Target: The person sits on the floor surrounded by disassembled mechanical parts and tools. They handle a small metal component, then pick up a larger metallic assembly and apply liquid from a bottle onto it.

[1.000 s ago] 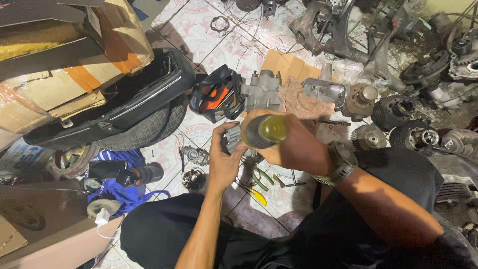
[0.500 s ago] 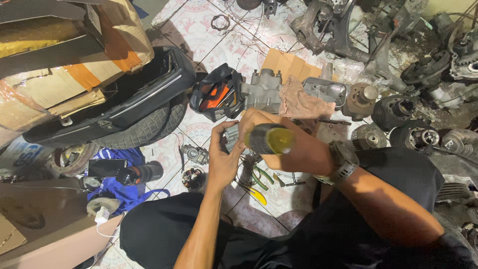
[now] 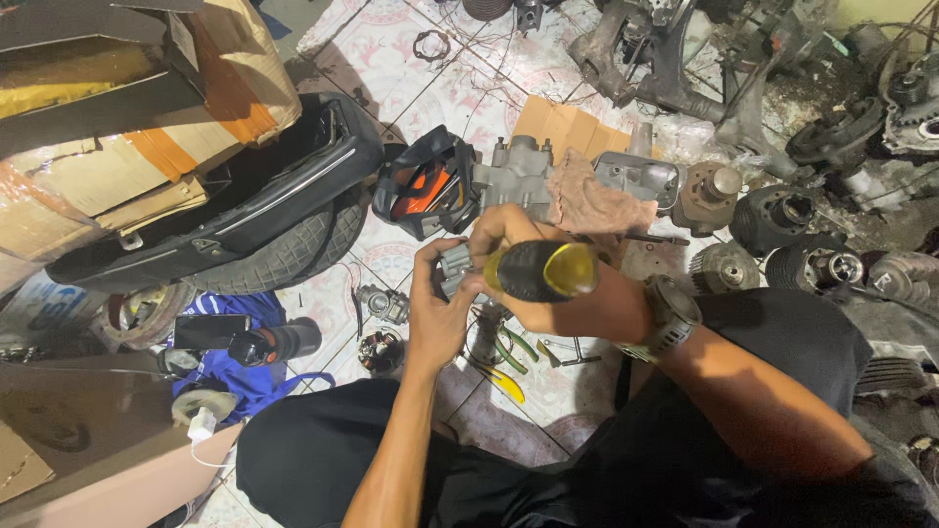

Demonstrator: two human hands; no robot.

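Observation:
My right hand [image 3: 548, 293] grips a screwdriver by its black and yellow handle [image 3: 540, 271], with the handle end pointing right and the shaft hidden behind my fingers. My left hand [image 3: 435, 311] cups a small grey metal part [image 3: 454, 263], pressed against the right hand above my lap. A watch [image 3: 670, 318] sits on my right wrist. Both hands hover over the tiled floor, above green and yellow pliers [image 3: 509, 357].
A grey engine block [image 3: 514, 178] with a pinkish rag [image 3: 597, 205] lies ahead, beside a black and orange case [image 3: 425, 191]. A tyre [image 3: 284, 249], a black seat [image 3: 210, 210] and cardboard boxes [image 3: 127, 127] stand at left. Engine cylinders [image 3: 782, 220] crowd the right.
The screwdriver handle has tipped from pointing up at the camera to lying sideways, yellow end to the right. Both hands have stayed together at the small part.

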